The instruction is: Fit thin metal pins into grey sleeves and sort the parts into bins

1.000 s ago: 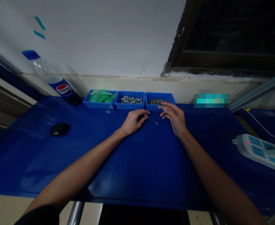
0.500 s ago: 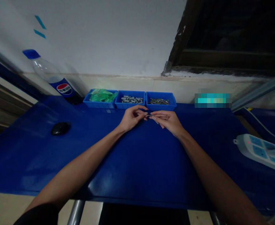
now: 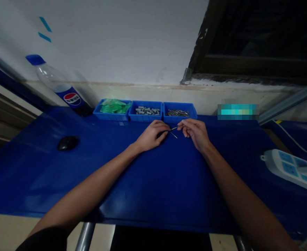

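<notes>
My right hand [image 3: 196, 133] pinches one end of a thin metal pin [image 3: 174, 128] between thumb and forefinger, its other fingers curled. The pin's far end reaches the fingertips of my left hand [image 3: 154, 136]. The left hand is closed, its fingers bent and close together, and what they hold is hidden. A second thin pin [image 3: 174, 135] shows at an angle beside the left fingertips, low over the blue table [image 3: 153, 188]. Just behind my hands stands a blue bin of thin metal pins [image 3: 178, 113]. Next to it is a bin of small grey cylinders [image 3: 147, 111].
At the left end of the row, a blue bin holds green plastic [image 3: 114, 106]. A cola bottle [image 3: 61, 89] and a black mouse [image 3: 67, 143] are at the left. To the right lie a white power strip [image 3: 290, 167] and a blurred turquoise object [image 3: 237, 110].
My hands were close together around a pin. The right hand has shifted right and turned upward, and the left hand has moved slightly right. The second pin shows more fully.
</notes>
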`<action>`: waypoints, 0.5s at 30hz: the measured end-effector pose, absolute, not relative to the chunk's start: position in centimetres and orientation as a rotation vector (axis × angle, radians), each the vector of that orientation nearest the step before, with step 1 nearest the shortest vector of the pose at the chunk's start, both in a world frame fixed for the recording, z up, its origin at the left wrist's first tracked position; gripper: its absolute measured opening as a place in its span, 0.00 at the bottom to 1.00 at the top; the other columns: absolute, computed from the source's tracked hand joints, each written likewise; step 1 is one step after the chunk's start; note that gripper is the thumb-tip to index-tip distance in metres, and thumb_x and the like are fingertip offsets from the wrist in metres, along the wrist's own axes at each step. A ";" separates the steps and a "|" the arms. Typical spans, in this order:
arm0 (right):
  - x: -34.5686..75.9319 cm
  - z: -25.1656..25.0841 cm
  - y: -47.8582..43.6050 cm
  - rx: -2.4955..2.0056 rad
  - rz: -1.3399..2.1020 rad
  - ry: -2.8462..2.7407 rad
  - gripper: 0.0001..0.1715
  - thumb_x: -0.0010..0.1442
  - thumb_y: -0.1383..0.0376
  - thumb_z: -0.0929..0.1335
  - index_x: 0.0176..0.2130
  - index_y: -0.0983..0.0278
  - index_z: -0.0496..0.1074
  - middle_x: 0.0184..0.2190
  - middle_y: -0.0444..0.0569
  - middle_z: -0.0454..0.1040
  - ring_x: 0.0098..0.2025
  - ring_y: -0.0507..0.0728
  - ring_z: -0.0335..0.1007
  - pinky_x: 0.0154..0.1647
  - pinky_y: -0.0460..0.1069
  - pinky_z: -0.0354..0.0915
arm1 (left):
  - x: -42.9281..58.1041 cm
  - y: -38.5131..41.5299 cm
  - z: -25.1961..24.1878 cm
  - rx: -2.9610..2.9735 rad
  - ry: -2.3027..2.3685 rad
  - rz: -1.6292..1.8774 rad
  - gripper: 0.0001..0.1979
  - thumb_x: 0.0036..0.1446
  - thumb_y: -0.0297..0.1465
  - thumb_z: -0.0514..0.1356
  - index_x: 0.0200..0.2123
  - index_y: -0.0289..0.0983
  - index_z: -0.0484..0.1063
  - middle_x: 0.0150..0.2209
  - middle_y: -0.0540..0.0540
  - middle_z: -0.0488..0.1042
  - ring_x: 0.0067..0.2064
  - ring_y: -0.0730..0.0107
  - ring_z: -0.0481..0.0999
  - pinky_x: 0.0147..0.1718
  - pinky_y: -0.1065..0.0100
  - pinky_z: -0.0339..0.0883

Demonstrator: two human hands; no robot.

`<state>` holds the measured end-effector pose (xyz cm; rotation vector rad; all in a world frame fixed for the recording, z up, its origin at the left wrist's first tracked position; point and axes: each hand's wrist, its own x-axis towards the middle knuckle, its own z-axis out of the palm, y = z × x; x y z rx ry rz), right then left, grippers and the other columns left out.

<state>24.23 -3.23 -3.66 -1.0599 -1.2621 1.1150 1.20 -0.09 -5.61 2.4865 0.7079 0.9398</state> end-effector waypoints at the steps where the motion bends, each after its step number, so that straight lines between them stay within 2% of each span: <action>1: 24.3 -3.6 -3.2 -1.055 1.116 -1.255 0.16 0.62 0.53 0.74 0.33 0.62 0.84 0.28 0.50 0.82 0.20 0.50 0.64 0.20 0.48 0.55 | 1.2 -0.2 -5.5 2.536 0.645 0.886 0.15 0.71 0.28 0.57 0.54 0.37 0.80 0.55 0.40 0.82 0.62 0.52 0.75 0.64 0.46 0.68; 4: 24.3 -3.5 -3.3 -1.050 1.114 -1.238 0.16 0.61 0.53 0.73 0.32 0.62 0.84 0.28 0.50 0.81 0.21 0.51 0.64 0.21 0.49 0.56 | 1.3 -0.7 -5.5 2.623 0.534 0.722 0.17 0.70 0.27 0.58 0.58 0.39 0.79 0.59 0.42 0.81 0.67 0.51 0.70 0.65 0.45 0.66; 6: 24.3 -3.5 -3.3 -1.041 1.119 -1.229 0.15 0.60 0.53 0.74 0.33 0.61 0.83 0.28 0.50 0.81 0.22 0.52 0.65 0.22 0.49 0.58 | 1.3 -0.9 -5.5 2.655 0.523 0.671 0.18 0.70 0.27 0.58 0.58 0.40 0.79 0.58 0.43 0.81 0.67 0.50 0.71 0.64 0.46 0.67; 12: 24.4 -3.8 -3.3 -1.026 1.180 -1.216 0.15 0.60 0.53 0.73 0.32 0.62 0.83 0.28 0.51 0.81 0.23 0.52 0.65 0.22 0.49 0.57 | 1.3 -0.8 -5.8 2.676 0.652 0.750 0.16 0.70 0.27 0.56 0.54 0.36 0.81 0.51 0.39 0.84 0.56 0.53 0.80 0.57 0.50 0.72; 15: 24.3 -4.0 -3.3 -1.042 1.233 -1.201 0.16 0.60 0.52 0.73 0.32 0.62 0.83 0.30 0.52 0.82 0.23 0.52 0.65 0.22 0.48 0.57 | 1.3 -0.6 -5.9 2.602 0.723 0.879 0.13 0.71 0.30 0.58 0.51 0.36 0.82 0.48 0.38 0.84 0.53 0.55 0.81 0.55 0.52 0.74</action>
